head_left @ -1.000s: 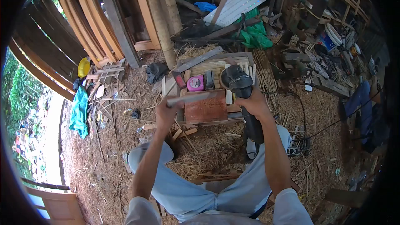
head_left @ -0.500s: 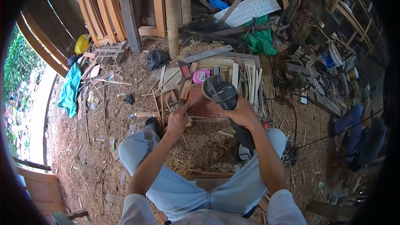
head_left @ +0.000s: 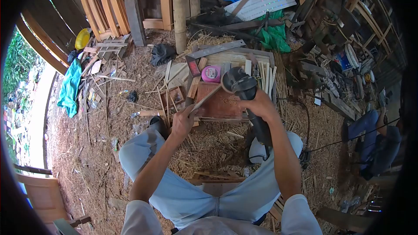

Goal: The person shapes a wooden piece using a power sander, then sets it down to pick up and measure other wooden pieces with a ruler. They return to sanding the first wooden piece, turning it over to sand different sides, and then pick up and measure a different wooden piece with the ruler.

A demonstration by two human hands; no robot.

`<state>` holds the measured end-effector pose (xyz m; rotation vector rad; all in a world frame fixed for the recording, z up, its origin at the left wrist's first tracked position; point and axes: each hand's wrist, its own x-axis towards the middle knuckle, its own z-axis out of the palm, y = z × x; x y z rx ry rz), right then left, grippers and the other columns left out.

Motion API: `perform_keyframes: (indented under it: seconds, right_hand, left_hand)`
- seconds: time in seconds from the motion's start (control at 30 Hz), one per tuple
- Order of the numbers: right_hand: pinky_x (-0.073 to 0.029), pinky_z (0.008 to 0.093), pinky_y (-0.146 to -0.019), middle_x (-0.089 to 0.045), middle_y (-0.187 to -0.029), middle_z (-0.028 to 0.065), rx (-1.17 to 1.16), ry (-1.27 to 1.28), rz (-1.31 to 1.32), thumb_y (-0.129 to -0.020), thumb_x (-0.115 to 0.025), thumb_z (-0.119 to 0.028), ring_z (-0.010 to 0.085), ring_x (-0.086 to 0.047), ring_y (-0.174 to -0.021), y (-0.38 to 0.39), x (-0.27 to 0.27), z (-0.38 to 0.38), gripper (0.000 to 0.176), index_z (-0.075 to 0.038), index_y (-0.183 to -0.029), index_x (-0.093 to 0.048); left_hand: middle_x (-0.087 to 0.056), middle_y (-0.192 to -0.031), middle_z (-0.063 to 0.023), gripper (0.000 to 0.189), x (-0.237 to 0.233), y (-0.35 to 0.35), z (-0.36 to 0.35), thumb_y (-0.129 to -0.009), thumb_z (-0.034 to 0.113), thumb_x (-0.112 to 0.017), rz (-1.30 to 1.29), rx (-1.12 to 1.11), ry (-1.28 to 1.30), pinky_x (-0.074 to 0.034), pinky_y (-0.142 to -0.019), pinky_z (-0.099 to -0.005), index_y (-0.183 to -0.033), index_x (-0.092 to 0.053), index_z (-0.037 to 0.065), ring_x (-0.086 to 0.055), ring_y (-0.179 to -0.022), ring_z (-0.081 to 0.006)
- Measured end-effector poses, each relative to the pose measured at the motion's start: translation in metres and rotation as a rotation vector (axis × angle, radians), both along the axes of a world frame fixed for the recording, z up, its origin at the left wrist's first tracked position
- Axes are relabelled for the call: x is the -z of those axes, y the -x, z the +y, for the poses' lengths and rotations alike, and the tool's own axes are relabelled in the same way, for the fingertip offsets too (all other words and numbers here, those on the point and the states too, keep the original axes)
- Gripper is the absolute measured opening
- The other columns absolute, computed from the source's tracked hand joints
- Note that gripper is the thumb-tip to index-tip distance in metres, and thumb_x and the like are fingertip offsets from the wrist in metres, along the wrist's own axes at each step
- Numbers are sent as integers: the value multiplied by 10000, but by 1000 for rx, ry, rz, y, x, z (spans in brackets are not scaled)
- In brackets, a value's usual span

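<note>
My right hand grips a black angle grinder, its disc head raised over a reddish-brown board on a low wooden work platform. My left hand holds a thin bamboo strip by its near end. The strip slants up and to the right, and its far tip meets the grinder's disc. I sit with both knees in light blue trousers below the platform.
A pink tape measure and several pale bamboo slats lie on the platform. The grinder's cable trails right over the shavings. Curved wooden frames and a post stand behind. A seated person is at far right.
The strip, first held level across the board, now angles up with its tip at the disc. The grinder dipped left, then rose back toward the platform's middle.
</note>
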<state>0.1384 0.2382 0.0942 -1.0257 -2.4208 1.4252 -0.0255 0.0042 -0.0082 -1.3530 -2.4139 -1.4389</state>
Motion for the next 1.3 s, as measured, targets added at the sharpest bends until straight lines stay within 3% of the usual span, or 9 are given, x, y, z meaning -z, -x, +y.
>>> perform_keyframes:
  seconds: [0.23, 0.43, 0.5, 0.6, 0.7, 0.73, 0.8, 1.1, 1.3]
  right_hand:
    - [-489, 393, -709, -664, -925, 137, 144, 0, -123, -592, -810, -353, 282, -646, -823, -6, -12, 13, 603, -33, -1063, -612]
    - [-491, 380, -742, -656, -920, 123, 130, 12, -38, -600, -784, -239, 262, -631, -828, -19, -10, 3, 561, -27, -1086, -600]
    - [-492, 363, -721, -643, -886, 106, 119, -14, -6, -625, -763, -153, 231, -613, -784, -18, -16, -5, 510, -18, -1087, -593]
    - [-486, 363, -765, -660, -933, 103, 71, -59, -25, -629, -771, -168, 238, -628, -836, -12, -14, -13, 535, -43, -1120, -600]
    - [-489, 407, -805, -666, -1000, 190, -19, -99, -23, -601, -782, -347, 369, -641, -935, -4, -6, -23, 677, -23, -1149, -553]
    - [-492, 411, -807, -665, -1001, 201, -65, -91, -70, -603, -784, -362, 375, -641, -939, -1, -10, -28, 693, -21, -1158, -546]
    - [-494, 415, -809, -663, -1001, 212, -110, -79, -120, -605, -785, -377, 380, -641, -943, 1, -15, -36, 710, -19, -1167, -540]
    - [-478, 363, -722, -657, -882, 117, 10, -90, -81, -601, -790, -232, 259, -626, -779, -7, 5, 1, 498, -28, -1021, -616]
    - [-482, 370, -695, -648, -884, 113, 142, -44, -81, -608, -780, -182, 240, -618, -779, -15, 5, 12, 504, -10, -1043, -593]
  left_hand:
    - [-658, -855, -190, 201, -9, 2, -8, -858, 54, -639, 79, 26, 68, -511, -604, -397, -1051, -635, -3, -654, -709, -362]
    - [-665, -808, -205, 189, -19, 4, -7, -936, 106, -556, -416, 27, 134, -516, -619, -356, -1041, -619, -38, -685, -709, -302]
    - [-623, -652, -111, 237, -10, 7, -4, -977, 215, -521, -377, 14, 139, -469, -519, -329, -979, -623, 2, -619, -544, -178]
    - [-604, -612, -97, 249, -9, 7, 1, -968, 233, -542, -273, -16, 201, -462, -510, -312, -988, -618, -3, -609, -533, -153]
    - [-591, -594, -90, 252, -15, 8, 4, -959, 237, -558, -436, -22, 251, -453, -505, -310, -979, -632, -3, -596, -530, -141]
    - [-591, -594, -90, 252, -17, 9, 6, -959, 237, -558, -437, -21, 252, -453, -505, -310, -979, -632, -3, -596, -530, -141]
    - [-665, -769, -199, 289, -20, 13, 6, -920, 260, -592, -500, -27, 272, -505, -668, -380, -977, -668, -13, -680, -730, -308]
    - [-660, -804, -214, 287, -10, 18, -3, -919, 258, -598, -211, 3, 194, -499, -690, -400, -979, -659, -15, -671, -771, -342]
    - [-660, -793, -200, 261, -36, 9, -11, -912, 248, -624, -276, 56, 250, -501, -663, -409, -1014, -586, 10, -678, -764, -349]
